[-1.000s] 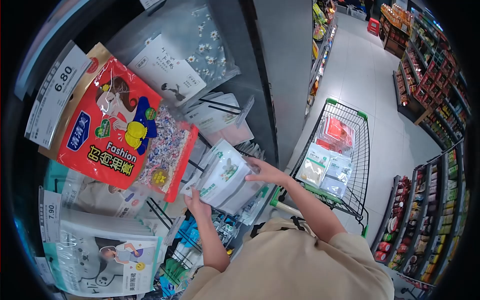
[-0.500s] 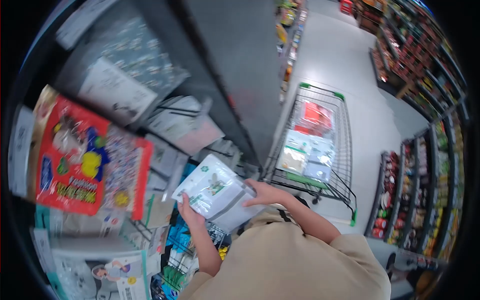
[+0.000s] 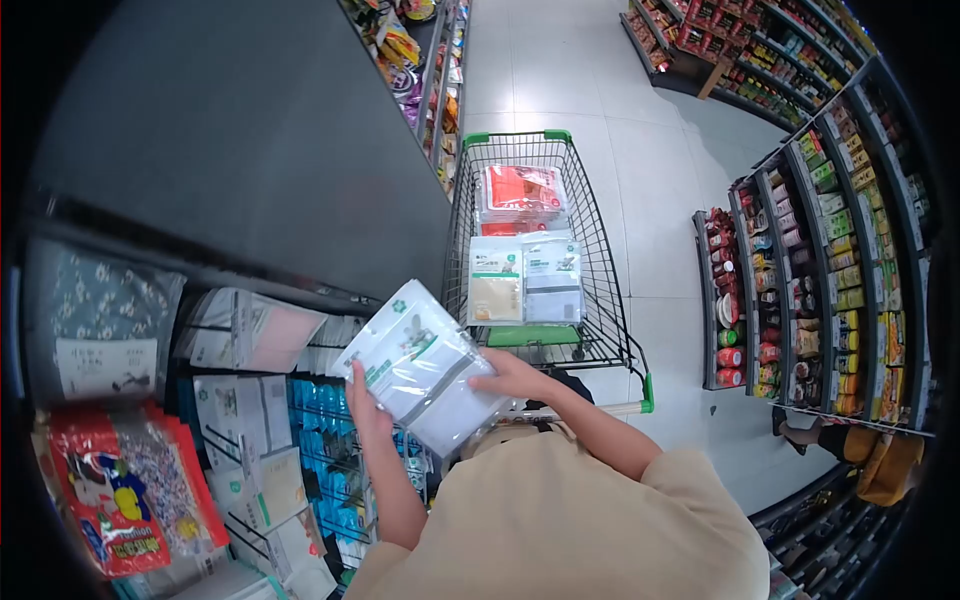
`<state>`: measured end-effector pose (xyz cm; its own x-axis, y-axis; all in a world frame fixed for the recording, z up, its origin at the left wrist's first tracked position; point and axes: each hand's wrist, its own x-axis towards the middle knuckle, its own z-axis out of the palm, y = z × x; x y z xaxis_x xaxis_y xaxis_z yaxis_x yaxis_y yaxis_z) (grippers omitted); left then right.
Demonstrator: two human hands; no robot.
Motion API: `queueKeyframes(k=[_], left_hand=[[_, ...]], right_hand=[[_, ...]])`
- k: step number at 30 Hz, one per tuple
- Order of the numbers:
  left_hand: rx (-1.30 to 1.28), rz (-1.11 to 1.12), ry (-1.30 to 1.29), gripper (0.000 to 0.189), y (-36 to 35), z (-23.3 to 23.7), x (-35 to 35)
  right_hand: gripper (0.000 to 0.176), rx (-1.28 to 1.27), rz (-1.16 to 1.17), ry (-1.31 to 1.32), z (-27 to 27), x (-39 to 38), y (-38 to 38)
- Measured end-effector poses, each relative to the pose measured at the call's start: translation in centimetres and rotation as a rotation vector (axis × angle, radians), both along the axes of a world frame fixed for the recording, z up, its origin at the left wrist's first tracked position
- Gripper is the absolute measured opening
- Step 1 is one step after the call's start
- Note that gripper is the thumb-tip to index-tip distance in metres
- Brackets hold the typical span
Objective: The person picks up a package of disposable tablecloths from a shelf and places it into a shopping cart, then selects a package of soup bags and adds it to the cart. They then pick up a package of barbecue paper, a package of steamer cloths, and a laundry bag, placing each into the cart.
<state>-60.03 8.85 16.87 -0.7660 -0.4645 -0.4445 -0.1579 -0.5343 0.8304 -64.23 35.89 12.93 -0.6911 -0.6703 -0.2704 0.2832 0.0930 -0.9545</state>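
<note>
A flat plastic-wrapped packet [image 3: 418, 340], white with a green logo and a grey-white cloth-like content showing, is held at a slant in front of my body. My left hand [image 3: 368, 405] grips its left edge, thumb up along the side. My right hand [image 3: 508, 376] is closed on its right edge, thumb lying on the front. The packet may be more than one layer thick. Beyond it stands a wire shopping cart [image 3: 598, 235] with green corners. Inside lie red packets [image 3: 522, 190], a white-and-beige packet [image 3: 496, 290] and a white-and-grey packet [image 3: 553, 285].
Hooks on the left rack carry hanging packets [image 3: 240, 415], a red bag [image 3: 115, 500] and blue packs [image 3: 325, 430]. A large grey panel [image 3: 240, 140] rises ahead on the left. Stocked shelves [image 3: 810, 270] line the right. A person's leg [image 3: 840, 440] shows at lower right.
My view has swung toward the cart, which now appears further left and sharper. The rack goods have shifted left and down in view. Both hands still hold the packet.
</note>
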Motion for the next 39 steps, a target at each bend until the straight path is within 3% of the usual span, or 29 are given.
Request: queueKeyframes(k=[5, 9, 11, 15, 17, 21, 23, 25, 27, 31, 39], left_hand=[[-0.109, -0.121, -0.007, 0.056, 4.5, -4.6, -3.8], [-0.627, -0.359, -0.096, 0.062, 6.9, -9.0, -4.2], [-0.879, -0.511, -0.193, 0.058, 7.7, -11.0, -3.3], [-1.068, -0.631, -0.278, 0.049, 9.1, -14.2, -0.7], [-1.479, -0.86, -0.162, 0.044, 9.2, -14.9, -0.3], [-1.444, -0.797, -0.212, 0.04, 9.7, -15.1, -0.7], [-1.45, -0.797, -0.212, 0.039, 9.6, -15.4, -0.8], [-1.46, -0.797, -0.215, 0.037, 9.4, -15.8, -0.8], [-1.478, -0.832, -0.198, 0.036, 9.4, -15.7, -0.9], [-1.478, -0.838, -0.219, 0.034, 9.7, -15.3, -1.2], [-1.437, -0.827, -0.225, 0.031, 9.7, -15.2, -1.2]], right_hand=[[0.052, 0.024, -0.137, -0.039, -2.7, -2.8, 6.0], [0.05, -0.039, -0.4, -0.175, -6.1, -5.1, 10.0], [0.048, -0.057, -0.56, -0.243, -10.1, -6.8, 11.7], [0.038, -0.006, -0.752, -0.15, -20.8, -9.6, 14.0], [0.036, 0.024, -0.847, -0.246, -24.8, -10.6, 14.8], [0.043, 0.149, -0.888, -0.316, -33.4, -11.0, 16.5], [0.045, 0.647, -0.922, -0.173, -39.3, -10.1, 16.8], [0.049, 0.647, -0.897, -0.327, -36.9, -10.6, 17.0], [0.049, 0.887, -0.844, -0.437, -37.8, -10.4, 16.9], [0.059, 1.017, -0.857, -0.401, -39.7, -10.0, 15.6], [0.066, 0.959, -0.823, -0.421, -38.9, -11.1, 14.2]])
